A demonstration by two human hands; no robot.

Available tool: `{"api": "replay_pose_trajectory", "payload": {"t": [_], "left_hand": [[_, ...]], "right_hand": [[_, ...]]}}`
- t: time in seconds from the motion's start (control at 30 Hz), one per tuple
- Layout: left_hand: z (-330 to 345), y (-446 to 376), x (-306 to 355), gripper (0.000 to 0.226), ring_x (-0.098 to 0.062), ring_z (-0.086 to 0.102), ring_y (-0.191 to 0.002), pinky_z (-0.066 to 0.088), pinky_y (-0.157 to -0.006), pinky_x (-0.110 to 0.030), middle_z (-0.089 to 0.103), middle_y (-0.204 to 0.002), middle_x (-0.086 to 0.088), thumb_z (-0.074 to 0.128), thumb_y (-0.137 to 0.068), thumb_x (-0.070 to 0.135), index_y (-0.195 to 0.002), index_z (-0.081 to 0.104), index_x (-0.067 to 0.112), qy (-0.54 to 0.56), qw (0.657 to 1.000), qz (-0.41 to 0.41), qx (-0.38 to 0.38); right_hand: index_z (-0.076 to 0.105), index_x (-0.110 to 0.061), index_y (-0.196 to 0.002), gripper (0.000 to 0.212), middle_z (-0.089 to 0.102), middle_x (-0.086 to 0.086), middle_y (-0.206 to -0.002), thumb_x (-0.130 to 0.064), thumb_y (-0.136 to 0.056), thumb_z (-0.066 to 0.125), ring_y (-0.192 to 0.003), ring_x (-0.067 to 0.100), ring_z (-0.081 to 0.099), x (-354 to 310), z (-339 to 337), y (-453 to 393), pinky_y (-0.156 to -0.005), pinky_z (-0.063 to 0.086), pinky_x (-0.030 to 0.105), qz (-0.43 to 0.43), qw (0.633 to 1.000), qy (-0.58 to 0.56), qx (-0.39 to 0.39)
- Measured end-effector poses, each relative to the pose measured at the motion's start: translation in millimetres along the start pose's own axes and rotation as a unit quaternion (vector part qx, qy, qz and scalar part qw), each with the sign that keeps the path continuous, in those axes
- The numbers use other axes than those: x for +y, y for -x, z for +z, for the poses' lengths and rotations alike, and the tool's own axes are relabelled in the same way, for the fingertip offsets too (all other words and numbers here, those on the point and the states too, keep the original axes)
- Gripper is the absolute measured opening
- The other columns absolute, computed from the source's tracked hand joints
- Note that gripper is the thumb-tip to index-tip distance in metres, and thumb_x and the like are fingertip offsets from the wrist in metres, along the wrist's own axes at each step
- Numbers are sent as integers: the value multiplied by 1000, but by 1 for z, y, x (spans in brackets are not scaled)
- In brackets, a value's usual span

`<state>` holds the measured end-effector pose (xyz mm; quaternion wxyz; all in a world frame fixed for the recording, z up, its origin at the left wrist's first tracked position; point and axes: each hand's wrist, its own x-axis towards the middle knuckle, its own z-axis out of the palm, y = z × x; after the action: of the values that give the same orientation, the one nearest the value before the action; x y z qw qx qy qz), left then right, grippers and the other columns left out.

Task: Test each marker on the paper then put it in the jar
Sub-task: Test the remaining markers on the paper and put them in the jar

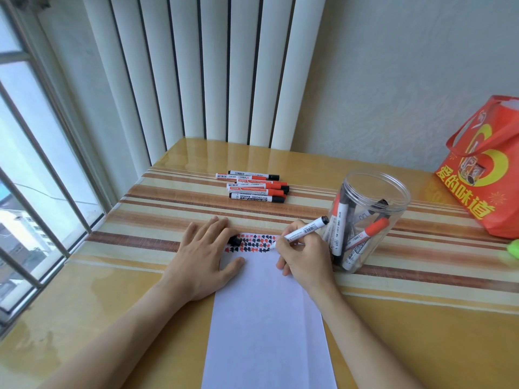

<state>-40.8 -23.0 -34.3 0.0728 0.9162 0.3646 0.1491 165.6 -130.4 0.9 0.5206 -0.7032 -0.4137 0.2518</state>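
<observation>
A white sheet of paper lies lengthwise on the table, with rows of small red and black marks across its far end. My right hand grips a white marker with its tip on the paper at the right end of the marks. My left hand presses flat on the paper's left edge, and a black cap sits under its fingers. A clear plastic jar stands right of the paper and holds several markers. Farther back lies a group of several red and black markers.
A red gift bag stands at the table's right edge, with a green object beside it. A window with bars runs along the left. Vertical white blinds hang behind the table.
</observation>
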Motion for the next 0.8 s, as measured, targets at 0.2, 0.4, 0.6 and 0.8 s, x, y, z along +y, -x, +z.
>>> {"api": "replay_pose_trajectory", "payload": {"t": [0.2,0.4,0.6,0.8], "left_hand": [[-1,0,0,66,-17,17,-156,9,-125,-49,34,-162,6,25,-93,73,-147,39,38,2,1000,1,-2],[-2,0,1,63,-16,14,-157,6,-126,-47,32,-163,6,23,-94,70,-147,38,39,7,1000,-1,-4],[-2,-1,0,51,-19,24,-154,12,-119,-40,43,-157,4,22,-99,47,-142,47,35,35,999,2,20],[-1,-1,-2,44,-20,37,-149,31,-117,-48,52,-151,5,36,-99,47,-130,65,35,75,996,4,55]], "right_hand": [[58,-4,-84,14,68,19,-62,-10,-93,67,-43,17,62,0,0,1,-43,49,27,3,1000,4,-8],[58,-3,-84,12,66,20,-60,-8,-93,65,-43,17,62,-2,0,2,-43,48,27,-4,1000,-3,-3],[57,-4,-84,13,66,17,-59,-9,-92,66,-42,16,61,-2,-1,2,-42,47,24,-8,1000,7,-5],[57,-10,-82,14,64,8,-56,-10,-93,66,-42,15,60,0,-1,3,-44,45,24,-28,1000,5,3]]}}
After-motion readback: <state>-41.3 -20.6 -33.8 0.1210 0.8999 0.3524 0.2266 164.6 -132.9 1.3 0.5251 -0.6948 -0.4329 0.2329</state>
